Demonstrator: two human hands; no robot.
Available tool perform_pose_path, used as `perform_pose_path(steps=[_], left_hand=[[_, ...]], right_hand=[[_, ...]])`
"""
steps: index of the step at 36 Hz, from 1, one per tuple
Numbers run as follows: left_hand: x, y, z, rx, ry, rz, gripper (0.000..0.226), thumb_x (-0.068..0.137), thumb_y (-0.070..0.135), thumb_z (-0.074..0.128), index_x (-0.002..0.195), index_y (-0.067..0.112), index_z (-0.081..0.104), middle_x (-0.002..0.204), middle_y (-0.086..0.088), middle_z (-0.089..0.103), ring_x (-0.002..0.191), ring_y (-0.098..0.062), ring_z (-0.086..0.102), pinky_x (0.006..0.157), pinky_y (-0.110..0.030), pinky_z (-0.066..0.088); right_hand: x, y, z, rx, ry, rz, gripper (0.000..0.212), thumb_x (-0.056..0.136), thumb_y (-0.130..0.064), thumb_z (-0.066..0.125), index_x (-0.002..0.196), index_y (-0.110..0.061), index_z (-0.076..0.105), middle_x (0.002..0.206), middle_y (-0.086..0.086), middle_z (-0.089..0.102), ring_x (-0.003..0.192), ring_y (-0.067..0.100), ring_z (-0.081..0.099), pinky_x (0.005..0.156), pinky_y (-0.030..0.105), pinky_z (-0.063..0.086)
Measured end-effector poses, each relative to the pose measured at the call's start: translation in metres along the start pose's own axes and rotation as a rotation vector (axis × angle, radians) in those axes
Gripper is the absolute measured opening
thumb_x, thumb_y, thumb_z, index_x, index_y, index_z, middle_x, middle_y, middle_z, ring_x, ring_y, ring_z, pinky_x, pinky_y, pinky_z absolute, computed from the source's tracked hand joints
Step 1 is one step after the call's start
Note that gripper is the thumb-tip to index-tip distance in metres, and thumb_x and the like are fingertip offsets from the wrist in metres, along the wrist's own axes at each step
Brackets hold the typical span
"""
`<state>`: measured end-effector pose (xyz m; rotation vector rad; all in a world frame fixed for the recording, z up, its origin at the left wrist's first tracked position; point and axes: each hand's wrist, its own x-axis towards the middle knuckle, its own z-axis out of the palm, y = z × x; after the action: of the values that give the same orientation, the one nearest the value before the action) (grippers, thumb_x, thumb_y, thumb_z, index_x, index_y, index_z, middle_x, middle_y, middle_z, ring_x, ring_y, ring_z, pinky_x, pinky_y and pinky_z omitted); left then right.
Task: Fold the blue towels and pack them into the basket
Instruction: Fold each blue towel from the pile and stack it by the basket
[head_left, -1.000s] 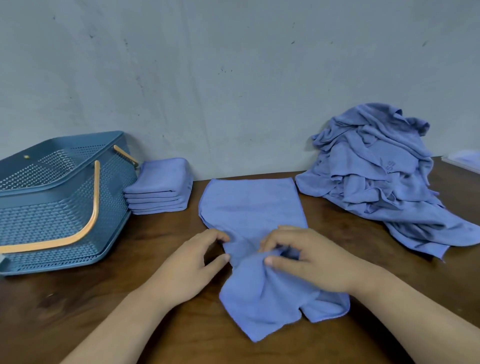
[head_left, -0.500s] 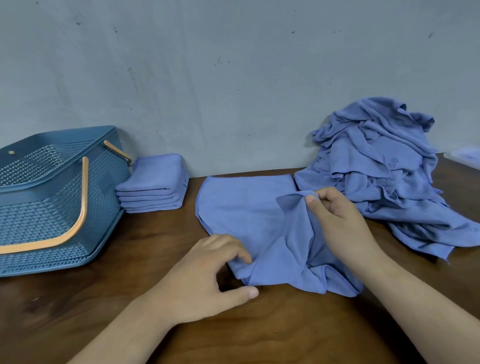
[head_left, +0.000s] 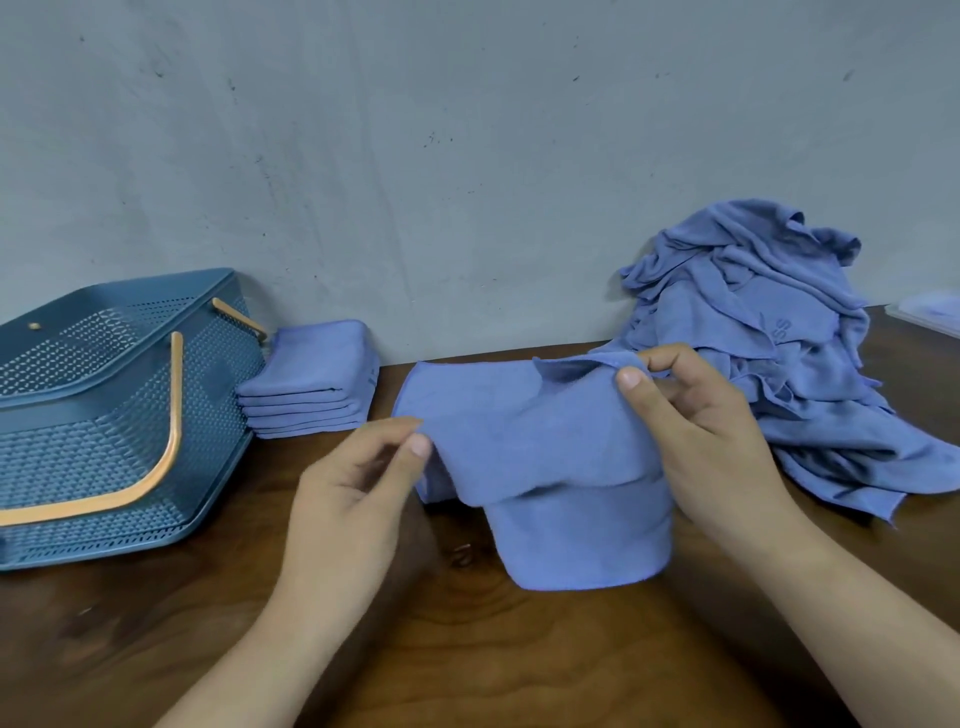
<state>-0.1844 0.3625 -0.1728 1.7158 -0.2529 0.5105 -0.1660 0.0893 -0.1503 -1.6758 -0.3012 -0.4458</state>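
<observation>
A blue towel (head_left: 540, 447) is lifted partly off the wooden table (head_left: 467, 649) in front of me. My right hand (head_left: 696, 431) pinches its upper right corner between thumb and fingers. My left hand (head_left: 358, 483) pinches the towel's left edge at thumb and fingertip. The lower part of the towel hangs down and rests on the table. A stack of folded blue towels (head_left: 311, 379) lies against the wall beside the blue perforated basket (head_left: 104, 431) with orange handles at the left. A heap of unfolded blue towels (head_left: 769, 353) sits at the right.
A grey wall runs along the table's far edge. A pale flat tray or lid (head_left: 930, 312) shows at the far right edge behind the heap. Bare brown wood lies between my forearms and the near edge.
My right hand has lifted the towel's corner up and toward the far right. My left hand rose from the table and now pinches the left edge. The towel has opened out between them.
</observation>
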Motion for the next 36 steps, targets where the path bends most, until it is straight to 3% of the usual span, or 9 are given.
perform_pose_path(steps=[4,10,12,15,19,23,28,32,36], left_hand=[[0.008,0.004,-0.016,-0.334,-0.073,-0.134,0.016,0.098,0.023,0.06,0.083,0.017,0.065,0.086,-0.019,0.05,0.085,-0.03,0.042,0.075,-0.043,0.035],[0.015,0.001,-0.048,-0.009,-0.341,-0.028,0.031,0.096,0.02,0.053,0.071,0.004,0.049,0.07,-0.019,0.031,0.069,-0.035,0.026,0.068,-0.043,0.02],[0.017,-0.002,-0.057,0.07,-0.4,-0.094,0.039,0.096,0.022,0.05,0.064,0.0,0.049,0.066,-0.017,0.035,0.065,-0.029,0.03,0.064,-0.04,0.023],[0.02,-0.013,-0.059,0.357,-0.442,-0.171,0.053,0.1,0.049,0.046,0.071,0.013,0.072,0.064,-0.005,0.064,0.061,-0.016,0.055,0.064,-0.038,0.042],[0.012,-0.019,-0.048,0.545,-0.53,-0.052,0.029,0.1,0.056,0.064,0.118,0.035,0.07,0.117,0.018,0.07,0.116,-0.003,0.064,0.101,-0.033,0.05],[-0.005,-0.016,-0.025,0.369,-0.83,-0.113,0.065,0.093,0.043,0.081,0.148,0.049,0.047,0.152,0.026,0.049,0.145,0.003,0.042,0.115,-0.018,0.036],[-0.007,-0.024,-0.011,0.351,-0.757,-0.034,0.01,0.099,0.026,0.075,0.107,0.025,0.069,0.111,0.005,0.068,0.116,-0.014,0.064,0.102,-0.045,0.052],[0.0,-0.025,-0.024,0.123,-0.642,-0.044,0.018,0.099,0.02,0.067,0.096,0.004,0.061,0.088,-0.015,0.054,0.081,-0.022,0.054,0.075,-0.041,0.045],[0.006,-0.022,-0.03,-0.073,-0.496,-0.052,0.034,0.091,0.027,0.066,0.087,-0.003,0.052,0.082,-0.024,0.041,0.074,-0.027,0.042,0.07,-0.04,0.035]], right_hand=[[-0.005,-0.002,0.004,-0.018,-0.029,-0.01,0.028,0.1,-0.046,0.064,0.102,-0.018,0.065,0.069,0.025,0.054,0.064,0.042,0.044,0.062,0.045,0.038],[-0.01,-0.002,0.006,-0.112,-0.22,-0.069,0.02,0.099,-0.04,0.07,0.105,-0.021,0.072,0.08,0.013,0.063,0.073,0.031,0.056,0.071,0.038,0.044],[-0.013,-0.001,0.009,-0.146,-0.335,-0.074,0.009,0.098,-0.031,0.071,0.105,-0.026,0.074,0.092,-0.007,0.074,0.085,0.007,0.067,0.081,0.022,0.049],[-0.018,0.006,0.016,-0.293,-0.503,-0.056,0.011,0.101,-0.03,0.071,0.111,-0.031,0.076,0.11,-0.015,0.077,0.105,0.003,0.071,0.094,0.029,0.053],[-0.023,0.019,0.027,-0.444,-0.668,-0.02,0.023,0.105,-0.038,0.066,0.127,-0.042,0.072,0.121,-0.033,0.07,0.115,-0.005,0.066,0.098,0.035,0.055],[-0.025,0.025,0.032,-0.496,-0.748,-0.027,0.031,0.106,-0.045,0.061,0.137,-0.046,0.064,0.129,-0.03,0.067,0.118,-0.003,0.064,0.098,0.034,0.053],[-0.015,0.022,0.016,-0.386,-0.684,0.087,0.015,0.101,-0.044,0.07,0.114,-0.042,0.076,0.095,-0.009,0.078,0.084,0.013,0.071,0.085,0.046,0.059],[0.001,0.032,-0.01,-0.482,-0.561,0.105,0.018,0.106,-0.031,0.061,0.114,-0.04,0.075,0.112,-0.018,0.075,0.108,0.003,0.069,0.102,0.046,0.053],[0.001,0.033,-0.014,-0.588,-0.821,0.082,0.041,0.104,-0.012,0.06,0.127,-0.044,0.071,0.131,-0.024,0.066,0.129,0.001,0.057,0.112,0.032,0.044]])
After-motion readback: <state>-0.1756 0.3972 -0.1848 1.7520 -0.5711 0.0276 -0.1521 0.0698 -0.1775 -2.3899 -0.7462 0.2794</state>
